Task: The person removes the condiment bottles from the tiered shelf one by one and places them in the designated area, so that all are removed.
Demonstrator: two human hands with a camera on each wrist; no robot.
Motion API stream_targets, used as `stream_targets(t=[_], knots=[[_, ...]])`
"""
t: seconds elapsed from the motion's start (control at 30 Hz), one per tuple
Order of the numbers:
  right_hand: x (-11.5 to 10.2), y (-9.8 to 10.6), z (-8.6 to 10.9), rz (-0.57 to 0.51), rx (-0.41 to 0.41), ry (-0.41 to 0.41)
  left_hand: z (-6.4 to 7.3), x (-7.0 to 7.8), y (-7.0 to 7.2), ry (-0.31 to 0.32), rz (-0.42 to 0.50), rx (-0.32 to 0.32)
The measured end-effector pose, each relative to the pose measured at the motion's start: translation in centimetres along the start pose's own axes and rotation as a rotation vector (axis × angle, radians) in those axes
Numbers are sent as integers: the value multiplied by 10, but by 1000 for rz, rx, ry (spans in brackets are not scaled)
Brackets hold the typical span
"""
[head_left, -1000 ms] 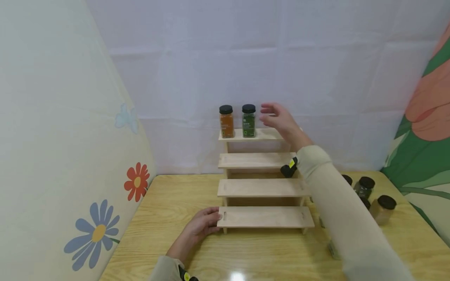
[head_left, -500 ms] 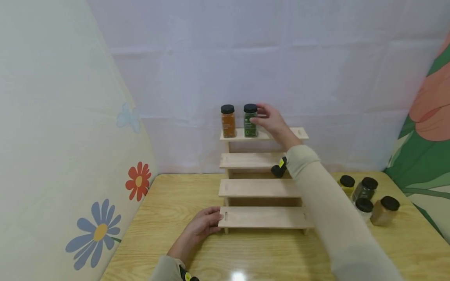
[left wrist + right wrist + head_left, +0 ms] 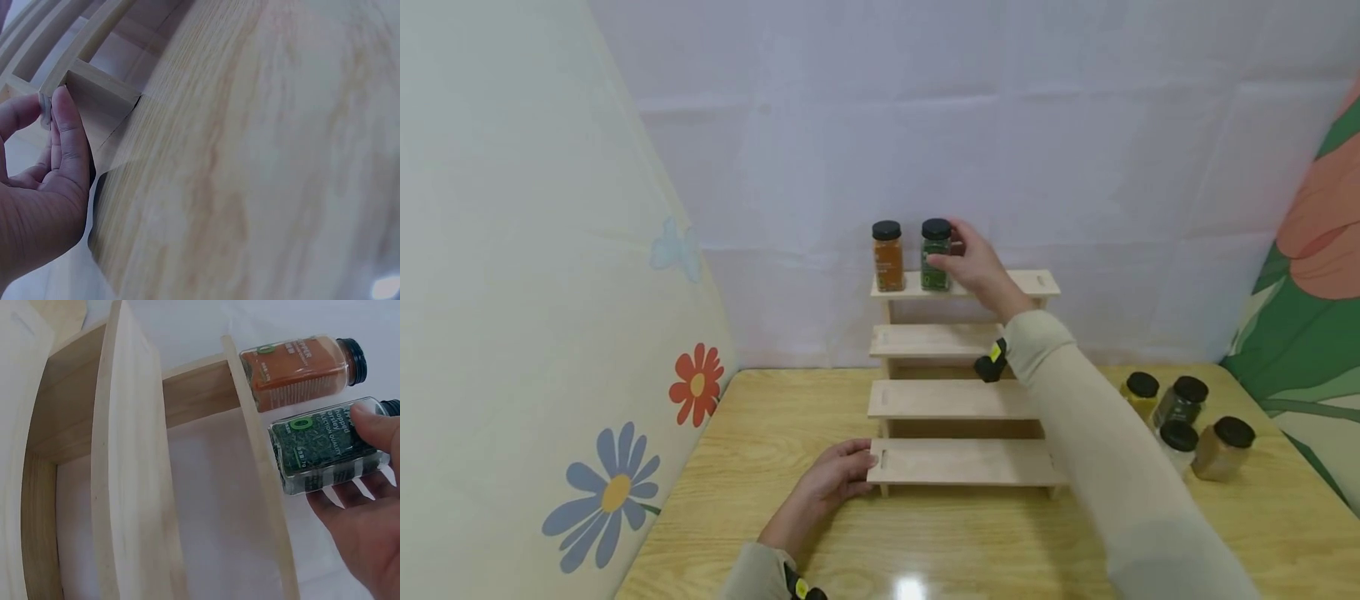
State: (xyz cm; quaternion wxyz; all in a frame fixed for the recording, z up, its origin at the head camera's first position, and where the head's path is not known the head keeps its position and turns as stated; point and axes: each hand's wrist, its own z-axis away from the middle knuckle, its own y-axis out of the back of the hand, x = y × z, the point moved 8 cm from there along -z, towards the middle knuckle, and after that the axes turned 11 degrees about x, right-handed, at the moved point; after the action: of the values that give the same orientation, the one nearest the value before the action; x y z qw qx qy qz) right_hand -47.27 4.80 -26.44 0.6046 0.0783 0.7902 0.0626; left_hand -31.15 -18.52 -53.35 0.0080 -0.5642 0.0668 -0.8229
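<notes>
A four-step wooden rack (image 3: pixel 962 461) stands on the table. My left hand (image 3: pixel 838 477) pinches the left end of its lowest step, thumb above and fingers beneath; the left wrist view shows this hand (image 3: pixel 47 181) at the step's edge. On the top step, my right hand (image 3: pixel 976 265) grips a glass spice jar of chopped parsley (image 3: pixel 935 271) with a black lid. Thumb in front and fingers behind, the right hand (image 3: pixel 369 506) holds the upright parsley jar (image 3: pixel 331 444) around its upper part. Just left of it stands an orange pepper jar (image 3: pixel 889 265).
On the table's right side stand several black-lidded jars, among them a yellow one (image 3: pixel 1141 396), a dark one (image 3: pixel 1182 402) and a brown one (image 3: pixel 1222 450). A white cloth wall (image 3: pixel 820 167) rises behind the rack. Flowered panels flank both sides.
My right hand has moved left from beside the parsley jar and taken hold of it. The left hand keeps its hold on the lowest step. Both jars on top stay in place.
</notes>
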Motion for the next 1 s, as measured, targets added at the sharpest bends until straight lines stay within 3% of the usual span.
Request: stream_targets(t=[0.23,0.67,1.0], knots=[[-7,11,8,23,-6,26,-3,0,-1,-1,-2,5],[-18,52,41,54,-8,47,-4,2,-1,-8,22,-1],[-13,82,62,0,-5,40,-6,2,2,-12,27,21]])
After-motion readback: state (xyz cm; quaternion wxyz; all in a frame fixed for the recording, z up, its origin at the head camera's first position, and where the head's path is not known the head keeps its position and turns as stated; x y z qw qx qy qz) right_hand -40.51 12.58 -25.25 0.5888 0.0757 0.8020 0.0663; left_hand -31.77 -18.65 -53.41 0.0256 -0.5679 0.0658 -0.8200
